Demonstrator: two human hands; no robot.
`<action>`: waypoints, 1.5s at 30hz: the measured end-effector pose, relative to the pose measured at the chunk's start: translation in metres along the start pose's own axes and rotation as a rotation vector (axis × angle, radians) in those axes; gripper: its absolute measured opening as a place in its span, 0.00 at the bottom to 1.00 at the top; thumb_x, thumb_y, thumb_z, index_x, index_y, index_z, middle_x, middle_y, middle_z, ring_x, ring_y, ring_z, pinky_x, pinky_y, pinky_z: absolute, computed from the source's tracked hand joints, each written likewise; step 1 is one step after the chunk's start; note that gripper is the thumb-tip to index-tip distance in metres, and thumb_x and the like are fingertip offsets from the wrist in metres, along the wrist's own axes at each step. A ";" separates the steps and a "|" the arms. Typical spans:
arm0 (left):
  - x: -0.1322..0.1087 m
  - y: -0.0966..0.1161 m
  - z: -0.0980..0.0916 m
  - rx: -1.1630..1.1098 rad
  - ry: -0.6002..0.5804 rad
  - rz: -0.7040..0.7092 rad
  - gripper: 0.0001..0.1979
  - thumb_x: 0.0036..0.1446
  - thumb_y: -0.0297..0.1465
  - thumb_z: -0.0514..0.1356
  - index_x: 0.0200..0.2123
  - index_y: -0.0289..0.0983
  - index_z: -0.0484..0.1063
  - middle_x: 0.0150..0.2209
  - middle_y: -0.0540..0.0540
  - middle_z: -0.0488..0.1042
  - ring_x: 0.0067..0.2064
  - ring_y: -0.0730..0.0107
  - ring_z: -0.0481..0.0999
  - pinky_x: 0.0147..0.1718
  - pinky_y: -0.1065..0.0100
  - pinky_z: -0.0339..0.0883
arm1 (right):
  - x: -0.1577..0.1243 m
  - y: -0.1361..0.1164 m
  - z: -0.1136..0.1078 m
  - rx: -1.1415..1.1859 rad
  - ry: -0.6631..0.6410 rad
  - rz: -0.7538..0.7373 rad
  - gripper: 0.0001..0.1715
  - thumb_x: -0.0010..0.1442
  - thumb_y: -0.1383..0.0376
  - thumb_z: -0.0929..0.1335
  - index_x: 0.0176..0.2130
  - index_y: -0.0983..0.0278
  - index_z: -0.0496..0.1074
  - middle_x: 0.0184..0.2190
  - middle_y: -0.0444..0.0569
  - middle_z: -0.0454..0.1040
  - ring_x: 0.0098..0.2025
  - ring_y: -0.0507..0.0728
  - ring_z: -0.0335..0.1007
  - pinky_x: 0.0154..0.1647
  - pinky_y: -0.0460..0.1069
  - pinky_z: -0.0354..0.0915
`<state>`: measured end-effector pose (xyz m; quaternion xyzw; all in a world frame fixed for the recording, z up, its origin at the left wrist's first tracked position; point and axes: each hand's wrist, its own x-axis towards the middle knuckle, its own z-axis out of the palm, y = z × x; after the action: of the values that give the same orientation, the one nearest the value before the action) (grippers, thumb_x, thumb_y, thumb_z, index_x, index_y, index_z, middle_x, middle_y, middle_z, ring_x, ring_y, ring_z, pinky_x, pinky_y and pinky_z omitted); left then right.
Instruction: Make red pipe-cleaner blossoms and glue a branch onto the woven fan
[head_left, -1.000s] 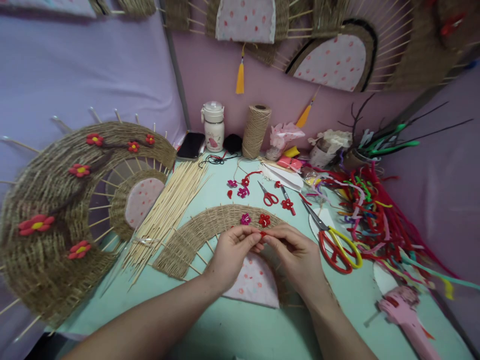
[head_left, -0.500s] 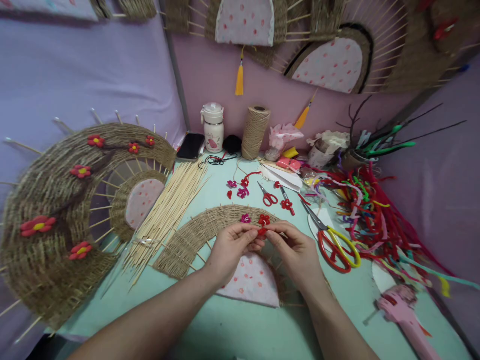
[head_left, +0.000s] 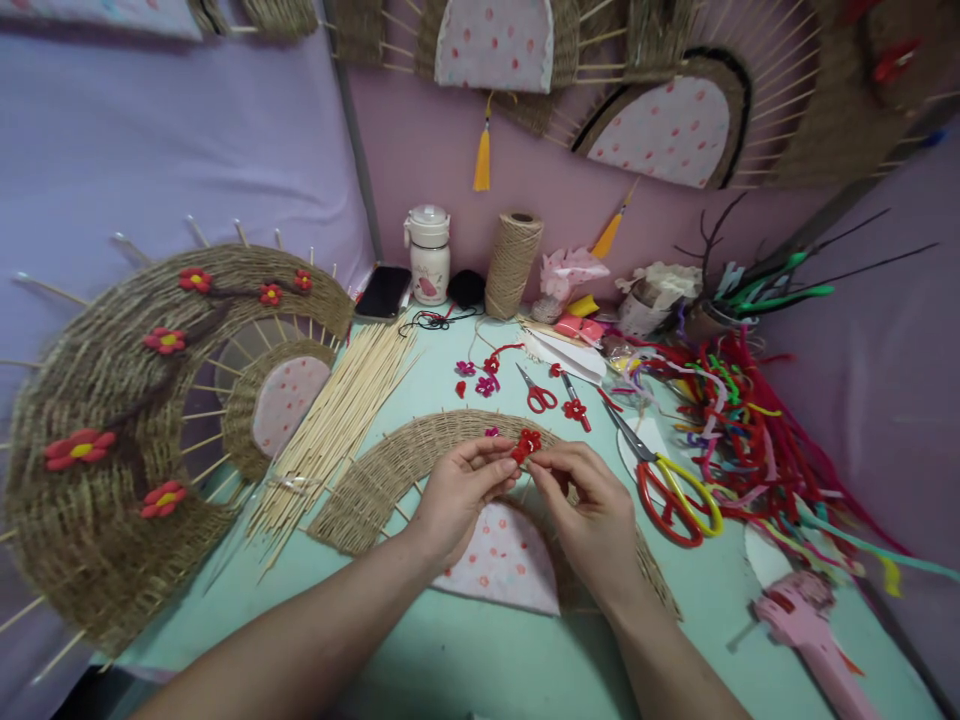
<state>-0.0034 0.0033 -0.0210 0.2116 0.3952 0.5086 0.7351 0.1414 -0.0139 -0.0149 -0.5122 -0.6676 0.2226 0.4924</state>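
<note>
A woven jute arch point(head_left: 379, 478) with a spotted pink fabric half-circle point(head_left: 504, 562) lies on the mint green table point(head_left: 465, 650). Over its top, my left hand point(head_left: 457, 492) and my right hand point(head_left: 581, 505) meet, both pinching a small red pipe-cleaner flower point(head_left: 526, 446). A small magenta flower point(head_left: 492, 432) on the arch shows just behind my left fingers. My fingers cover part of the arch's inner rim.
A big woven fan with red flowers point(head_left: 112, 430) leans at the left beside a bundle of bamboo skewers point(head_left: 337, 420). Large red-and-yellow scissors point(head_left: 667, 480), small red scissors point(head_left: 536, 392), loose flowers point(head_left: 480, 378), pipe cleaners point(head_left: 742, 430), a pink glue gun point(head_left: 814, 635), a twine spool point(head_left: 512, 262), a phone point(head_left: 382, 292).
The red piece between my fingertips has been raised a little toward the red flower on the arch, and my right hand has turned slightly. My left fingers now hide most of the magenta flower.
</note>
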 end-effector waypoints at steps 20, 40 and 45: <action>0.001 -0.001 -0.003 0.236 -0.084 0.019 0.13 0.43 0.27 0.70 0.36 0.35 0.80 0.33 0.46 0.80 0.32 0.72 0.76 0.36 0.70 0.71 | 0.006 0.001 -0.001 0.312 -0.192 0.356 0.07 0.58 0.61 0.69 0.31 0.63 0.72 0.30 0.44 0.69 0.32 0.52 0.65 0.33 0.46 0.61; 0.001 0.007 -0.002 0.581 -0.041 0.128 0.09 0.47 0.23 0.64 0.33 0.36 0.80 0.33 0.46 0.81 0.36 0.68 0.79 0.39 0.67 0.72 | 0.005 0.007 0.001 0.239 -0.249 0.357 0.08 0.60 0.60 0.67 0.32 0.62 0.72 0.31 0.45 0.70 0.34 0.54 0.65 0.36 0.48 0.61; 0.001 0.005 -0.009 0.782 -0.091 0.289 0.10 0.51 0.25 0.62 0.37 0.38 0.80 0.37 0.47 0.81 0.40 0.67 0.78 0.43 0.67 0.71 | 0.005 0.006 -0.002 0.182 -0.303 0.341 0.09 0.61 0.60 0.66 0.31 0.62 0.69 0.30 0.44 0.68 0.35 0.54 0.64 0.36 0.48 0.60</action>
<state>-0.0132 0.0053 -0.0229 0.5503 0.4918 0.4082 0.5373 0.1461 -0.0073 -0.0161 -0.5319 -0.6149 0.4359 0.3859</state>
